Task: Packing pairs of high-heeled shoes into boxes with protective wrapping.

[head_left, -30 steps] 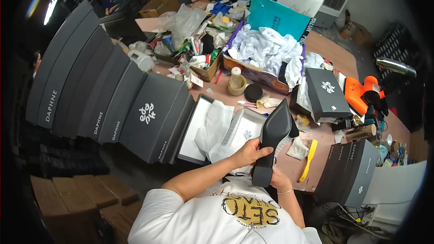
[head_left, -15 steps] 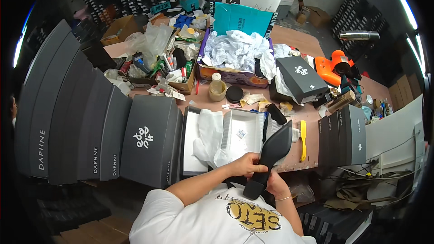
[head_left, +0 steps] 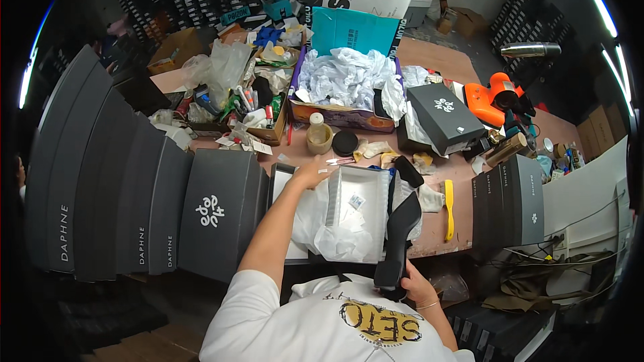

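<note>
Black high-heeled shoe [head_left: 397,241] upright, toe down

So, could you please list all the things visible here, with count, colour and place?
high-heeled shoe: one, black, in right hand
open shoebox: one, white inside, table centre
tissue paper: white, in the open box
closed shoeboxes: a row, dark grey, left
yellow brush: one, right of box
bin of crumpled paper: one, behind
orange tool: one, far right
left hand: on the box's far-left corner
right hand: grips the shoe
</note>
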The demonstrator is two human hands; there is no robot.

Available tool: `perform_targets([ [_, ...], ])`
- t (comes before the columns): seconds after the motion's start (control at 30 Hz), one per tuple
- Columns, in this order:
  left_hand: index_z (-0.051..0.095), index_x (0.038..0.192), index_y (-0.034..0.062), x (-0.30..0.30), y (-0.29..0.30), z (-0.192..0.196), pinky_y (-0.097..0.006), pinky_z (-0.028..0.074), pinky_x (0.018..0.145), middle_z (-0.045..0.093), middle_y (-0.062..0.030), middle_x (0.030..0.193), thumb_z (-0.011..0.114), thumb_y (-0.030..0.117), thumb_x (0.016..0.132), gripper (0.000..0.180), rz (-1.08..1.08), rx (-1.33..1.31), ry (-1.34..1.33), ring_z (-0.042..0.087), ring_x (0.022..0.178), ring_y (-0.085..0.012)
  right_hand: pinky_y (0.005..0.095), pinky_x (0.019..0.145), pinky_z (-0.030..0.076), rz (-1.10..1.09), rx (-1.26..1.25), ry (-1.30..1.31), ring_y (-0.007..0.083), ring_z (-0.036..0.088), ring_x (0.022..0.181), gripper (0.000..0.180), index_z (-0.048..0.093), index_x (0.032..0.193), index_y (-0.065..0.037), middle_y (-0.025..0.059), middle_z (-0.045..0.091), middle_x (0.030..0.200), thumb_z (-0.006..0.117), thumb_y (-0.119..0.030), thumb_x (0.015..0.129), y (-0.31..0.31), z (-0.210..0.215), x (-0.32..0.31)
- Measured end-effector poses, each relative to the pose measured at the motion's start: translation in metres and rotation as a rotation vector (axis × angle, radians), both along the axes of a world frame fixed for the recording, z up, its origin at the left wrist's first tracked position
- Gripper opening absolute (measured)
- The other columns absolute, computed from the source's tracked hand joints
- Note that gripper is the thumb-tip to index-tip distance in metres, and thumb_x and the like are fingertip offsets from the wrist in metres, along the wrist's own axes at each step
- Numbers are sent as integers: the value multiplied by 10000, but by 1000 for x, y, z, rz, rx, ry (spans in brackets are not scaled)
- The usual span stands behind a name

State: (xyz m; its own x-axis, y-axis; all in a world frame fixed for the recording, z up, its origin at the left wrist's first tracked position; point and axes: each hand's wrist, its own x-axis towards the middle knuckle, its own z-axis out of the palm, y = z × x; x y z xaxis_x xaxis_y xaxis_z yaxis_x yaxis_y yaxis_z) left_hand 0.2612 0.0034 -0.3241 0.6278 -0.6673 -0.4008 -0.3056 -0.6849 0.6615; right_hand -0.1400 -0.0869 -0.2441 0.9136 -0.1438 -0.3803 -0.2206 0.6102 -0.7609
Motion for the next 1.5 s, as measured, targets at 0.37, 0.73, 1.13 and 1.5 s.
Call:
perform_targets([
  [0.37,565,775,-27,-78,-13,180,-258,419,574,513,-45,667,602,202,908,267,-167,-751,-50,518,632,-105,227,392,419,-192,350,-382,204,567,625,959,540,1076,79,173,577,961,718,-722,579,-29,7,-8],
  [0.73,556,951,42,-122,0,110,-424,477,713,583,-141,896,589,4,759,198,-197,-550,-467,592,831,-340,320,506,497,-68,255,-336,290,619,718,944,495,1149,79,215,584,1042,801,-600,570,9,39,-31],
  [1.13,531,1118,42,-188,65,118,-408,492,765,563,-155,1004,613,-68,700,440,-100,-655,-558,576,903,-348,231,697,485,377,-325,174,109,539,846,830,247,1448,-22,91,538,1127,707,-259,800,-47,47,21],
  [1.5,533,1182,12,-243,-9,78,-289,495,657,640,-53,902,537,88,936,257,416,-994,331,625,775,-152,258,733,488,274,-125,59,138,577,854,899,155,1487,-37,119,568,1130,693,-140,775,-60,42,-34],
])
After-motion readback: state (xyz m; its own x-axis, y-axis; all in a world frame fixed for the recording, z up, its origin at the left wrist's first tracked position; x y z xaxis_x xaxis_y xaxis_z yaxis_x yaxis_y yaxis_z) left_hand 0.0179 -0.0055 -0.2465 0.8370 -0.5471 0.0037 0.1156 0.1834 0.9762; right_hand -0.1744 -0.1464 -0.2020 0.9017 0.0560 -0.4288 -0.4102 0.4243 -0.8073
